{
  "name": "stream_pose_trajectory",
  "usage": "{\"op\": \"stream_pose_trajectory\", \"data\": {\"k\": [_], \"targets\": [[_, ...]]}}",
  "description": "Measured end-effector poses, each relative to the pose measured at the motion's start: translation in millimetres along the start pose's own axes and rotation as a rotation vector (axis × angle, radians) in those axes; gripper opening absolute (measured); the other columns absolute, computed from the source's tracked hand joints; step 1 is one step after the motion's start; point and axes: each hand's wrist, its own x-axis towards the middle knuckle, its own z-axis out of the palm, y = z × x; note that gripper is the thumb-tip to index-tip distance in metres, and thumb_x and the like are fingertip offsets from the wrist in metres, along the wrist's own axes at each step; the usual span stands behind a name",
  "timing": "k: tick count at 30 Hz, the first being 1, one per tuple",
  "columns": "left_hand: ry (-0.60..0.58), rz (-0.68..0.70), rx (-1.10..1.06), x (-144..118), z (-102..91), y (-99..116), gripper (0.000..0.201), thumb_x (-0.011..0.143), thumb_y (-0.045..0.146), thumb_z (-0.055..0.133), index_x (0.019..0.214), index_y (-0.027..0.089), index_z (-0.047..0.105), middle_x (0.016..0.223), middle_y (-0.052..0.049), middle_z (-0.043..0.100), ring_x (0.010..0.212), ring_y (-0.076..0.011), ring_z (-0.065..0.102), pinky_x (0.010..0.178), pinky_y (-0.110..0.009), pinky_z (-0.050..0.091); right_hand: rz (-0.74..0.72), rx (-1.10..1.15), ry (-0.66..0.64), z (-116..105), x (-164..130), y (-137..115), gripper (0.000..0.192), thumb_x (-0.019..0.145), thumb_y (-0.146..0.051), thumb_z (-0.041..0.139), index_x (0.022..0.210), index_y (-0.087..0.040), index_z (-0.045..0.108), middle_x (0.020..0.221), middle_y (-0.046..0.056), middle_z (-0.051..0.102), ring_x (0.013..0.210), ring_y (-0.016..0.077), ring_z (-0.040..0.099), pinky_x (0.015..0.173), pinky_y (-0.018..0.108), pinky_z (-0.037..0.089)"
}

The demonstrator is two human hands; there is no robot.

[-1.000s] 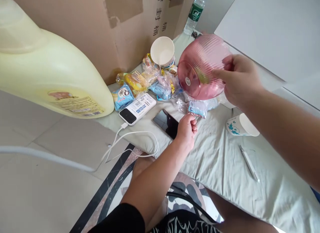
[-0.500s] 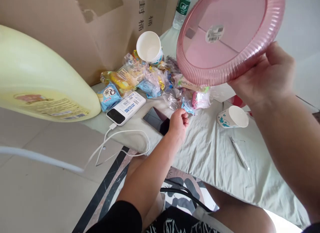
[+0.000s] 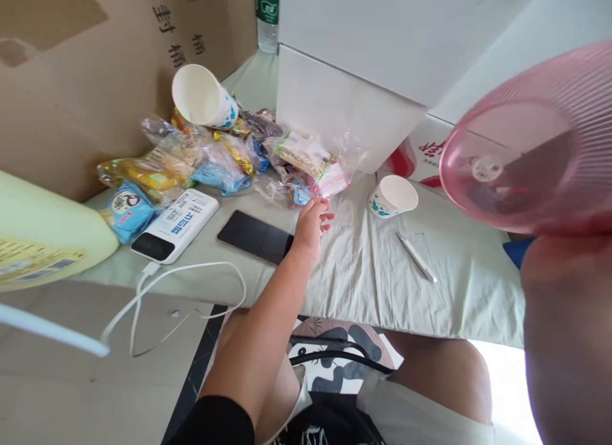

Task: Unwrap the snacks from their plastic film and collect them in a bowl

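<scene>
There on the right, the right hand [image 3: 567, 260] grips the tilted pink bowl [image 3: 535, 152] at its near side, fingers hidden, seemingly to hold it clear of the cloth [image 3: 354, 273]; the left hand [image 3: 310, 228], loosely curled and empty, lies beside phone [image 3: 253, 236] and wrapped snacks [image 3: 222, 161], perhaps for balance

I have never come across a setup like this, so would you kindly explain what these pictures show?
There is no machine here: a person uses two bare hands. Every picture comes from one camera worn on that person's head, looking forward and down. The right hand holds up a see-through pink bowl. The left hand is beside some wrapped snacks and a dark phone, with no object visible in it. On the pale cloth are also a white power bank with its cable plugged in, a paper cup and a slim pen-like thing.
</scene>
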Motion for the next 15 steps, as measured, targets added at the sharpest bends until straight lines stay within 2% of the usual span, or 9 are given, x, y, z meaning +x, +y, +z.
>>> {"op": "stream_pose_trajectory", "data": {"k": [2,3,5,8,11,15], "targets": [[-0.043,-0.026,0.033,2.6,12.0,-13.0,0.014,0.068,0.031,0.063,0.078,0.021,0.060,0.081,0.001,0.061,0.065,-0.0110,0.062,0.060,-0.023,0.040,-0.408,-0.142,-0.145,-29.3,10.4,32.7,0.030,0.071,-0.054,0.073,0.068,-0.030,0.055,0.079,0.006,0.059,0.081,0.0304,0.061,0.072,0.059,0.041],[-0.068,-0.045,0.049,3.5,18.6,-19.4,0.014,0.068,0.031,0.062,0.076,0.020,0.060,0.077,0.001,0.060,0.061,-0.0104,0.060,0.059,-0.023,0.039,-0.500,-0.301,-0.265,-41.0,12.3,49.1,0.030,0.069,-0.053,0.074,0.071,-0.030,0.054,0.077,0.007,0.058,0.077,0.0300,0.059,0.074,0.059,0.042],[-0.104,-0.074,0.087,4.5,31.9,-31.8,0.013,0.068,0.031,0.061,0.073,0.020,0.058,0.070,0.002,0.058,0.055,-0.0096,0.056,0.056,-0.023,0.038,-0.597,-0.484,-0.370,-57.1,9.2,79.9,0.028,0.069,-0.050,0.071,0.075,-0.030,0.052,0.072,0.007,0.056,0.070,0.0299,0.056,0.072,0.058,0.043],[-0.129,-0.080,0.147,5.5,49.1,-48.6,0.011,0.068,0.029,0.062,0.071,0.019,0.057,0.065,0.002,0.056,0.053,-0.0092,0.054,0.054,-0.022,0.037,-0.555,-0.623,-0.425,-64.5,-7.3,119.5,0.024,0.077,-0.051,0.062,0.078,-0.028,0.055,0.074,0.008,0.057,0.076,0.0316,0.057,0.077,0.057,0.044],[-0.131,-0.071,0.204,8.0,60.2,-61.4,0.010,0.068,0.027,0.063,0.071,0.019,0.056,0.063,0.003,0.056,0.053,-0.0087,0.052,0.054,-0.021,0.037,-0.460,-0.723,-0.438,-60.5,-25.7,151.9,0.027,0.084,-0.051,0.058,0.082,-0.024,0.060,0.080,0.008,0.058,0.082,0.0299,0.055,0.084,0.055,0.041],[-0.115,-0.061,0.262,13.2,66.6,-69.4,0.011,0.069,0.027,0.063,0.073,0.020,0.056,0.062,0.004,0.054,0.052,-0.0079,0.050,0.054,-0.021,0.040,-0.410,-0.751,-0.471,-52.0,-39.6,176.7,0.021,0.089,-0.042,0.060,0.090,-0.022,0.066,0.090,0.010,0.063,0.095,0.0314,0.055,0.090,0.052,0.037]]}}
